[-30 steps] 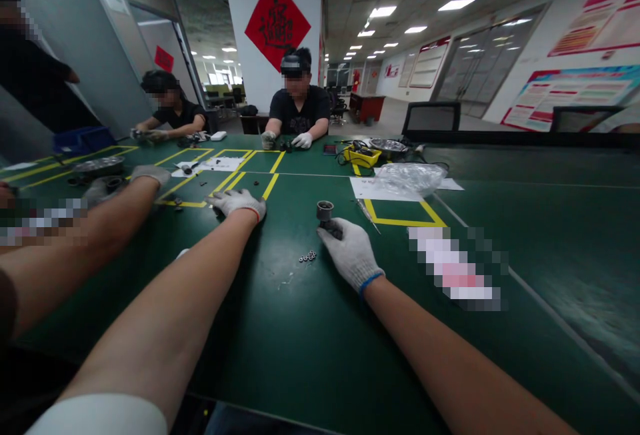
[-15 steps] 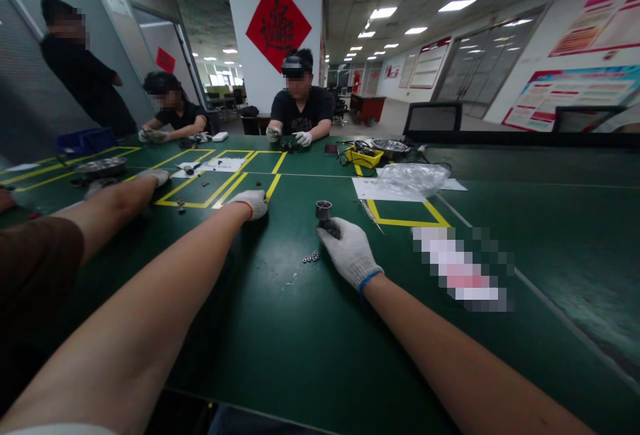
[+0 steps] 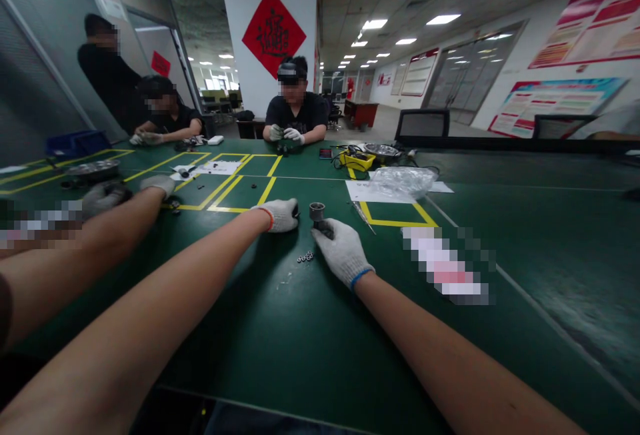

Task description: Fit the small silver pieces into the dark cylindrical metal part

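Now, by size, big to small:
Table (image 3: 300,355): green bench w/ yellow tape boxes; co-workers seated at far side, one standing far left.
Neighbour: a co-worker's gloved hand (image 3: 157,184) and forearm lie at left, apart from the wearer's own.
Right hand (image 3: 343,252): gloved, closed around the dark base of a small metal cylinder (image 3: 317,211), which stands upright on the table just past the fingers.
Left hand (image 3: 281,214): gloved, curled; a small dark bit shows at the fingertips, can't tell if gripped.
Loose parts (image 3: 305,258): tiny cluster of nuts or rings, just left of the right wrist.
Change vs 0.5 s ago: left hand has slid right from the yellow tape, now just beside the cylinder; hands near together, not touching.
Meaning: looks like both hands are converging on the cylinder; right hand and cylinder unchanged.
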Demonstrator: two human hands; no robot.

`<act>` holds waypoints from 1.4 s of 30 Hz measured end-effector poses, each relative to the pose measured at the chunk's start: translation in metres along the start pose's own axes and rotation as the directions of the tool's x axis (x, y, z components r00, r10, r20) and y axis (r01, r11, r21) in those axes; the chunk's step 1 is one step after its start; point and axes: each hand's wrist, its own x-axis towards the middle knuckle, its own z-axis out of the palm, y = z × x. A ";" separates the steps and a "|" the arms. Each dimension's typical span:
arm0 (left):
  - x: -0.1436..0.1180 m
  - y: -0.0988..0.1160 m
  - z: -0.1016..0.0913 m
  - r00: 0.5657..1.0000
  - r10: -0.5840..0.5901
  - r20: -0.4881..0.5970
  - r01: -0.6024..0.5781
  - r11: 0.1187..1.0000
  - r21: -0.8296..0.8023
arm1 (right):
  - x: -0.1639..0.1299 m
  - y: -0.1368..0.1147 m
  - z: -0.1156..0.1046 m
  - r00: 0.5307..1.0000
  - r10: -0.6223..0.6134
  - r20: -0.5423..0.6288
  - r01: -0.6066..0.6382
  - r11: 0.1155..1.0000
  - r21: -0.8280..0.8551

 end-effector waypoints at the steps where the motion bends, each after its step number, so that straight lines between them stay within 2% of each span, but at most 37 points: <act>1: 0.000 -0.001 -0.002 1.000 0.004 0.005 -0.004 1.000 -0.018 | 0.000 -0.001 -0.001 1.000 0.006 -0.001 -0.006 1.000 -0.001; 3: 0.002 -0.008 -0.007 0.999 -0.016 -0.036 0.013 0.997 -0.079 | -0.002 -0.003 -0.002 1.000 0.019 -0.002 -0.019 1.000 0.011; 5: 0.006 -0.024 -0.012 0.975 -0.112 -0.189 0.086 0.986 -0.141 | -0.004 -0.005 -0.004 1.000 0.028 0.002 -0.028 0.999 0.041; 7: 0.012 -0.046 -0.015 0.891 -0.284 -0.354 0.244 0.958 -0.153 | -0.006 -0.007 -0.004 1.000 0.029 0.007 -0.030 0.998 0.048; 9: 0.019 -0.071 -0.013 0.802 -0.494 -0.336 0.453 0.870 -0.195 | -0.009 -0.010 -0.005 0.999 0.039 0.021 -0.040 0.998 0.053; 11: 0.026 -0.094 -0.006 0.705 -0.661 -0.256 0.625 0.750 -0.217 | -0.012 -0.014 -0.006 0.997 0.070 0.014 -0.071 0.996 0.058; 14: 0.039 -0.121 0.008 0.650 -0.710 -0.270 0.681 0.702 -0.209 | -0.016 -0.020 -0.009 0.996 0.090 0.015 -0.091 0.993 0.074; 17: 0.052 -0.140 0.017 0.575 -0.769 -0.278 0.735 0.635 -0.237 | -0.019 -0.023 -0.011 0.989 0.142 0.030 -0.144 0.987 0.073; 21: 0.067 -0.164 0.016 0.572 -0.777 -0.262 0.753 0.624 -0.207 | -0.027 -0.024 -0.012 0.988 0.157 0.011 -0.157 0.981 0.112; 25: 0.077 -0.190 0.012 0.503 -0.815 -0.287 0.794 0.567 -0.220 | -0.035 -0.023 -0.011 0.983 0.184 0.022 -0.185 0.964 0.190; 30: 0.083 -0.209 0.008 0.505 -0.847 -0.168 0.818 0.531 -0.219 | -0.038 -0.023 -0.010 0.980 0.198 0.013 -0.196 0.960 0.197; 33: 0.080 -0.205 0.004 0.522 -0.847 -0.097 0.827 0.531 -0.187 | -0.037 -0.023 -0.010 0.979 0.203 0.017 -0.202 0.961 0.188; 35: 0.076 -0.198 0.002 0.555 -0.830 -0.058 0.817 0.557 -0.150 | -0.035 -0.022 -0.010 0.979 0.204 0.020 -0.204 0.962 0.180; 37: 0.071 -0.188 0.001 0.629 -0.777 -0.030 0.771 0.629 -0.101 | -0.033 -0.022 -0.010 0.981 0.191 0.013 -0.190 0.967 0.168; 39: 0.066 -0.177 0.002 0.750 -0.661 -0.017 0.660 0.749 -0.060 | -0.030 -0.022 -0.009 0.985 0.171 0.005 -0.169 0.972 0.162; 40: 0.064 -0.171 0.003 0.793 -0.608 -0.018 0.606 0.793 -0.060 | -0.029 -0.022 -0.009 0.988 0.154 0.009 -0.153 0.976 0.157; 42: 0.059 -0.159 0.007 0.845 -0.534 -0.020 0.532 0.844 -0.068 | -0.026 -0.020 -0.008 0.994 0.113 0.001 -0.112 0.984 0.141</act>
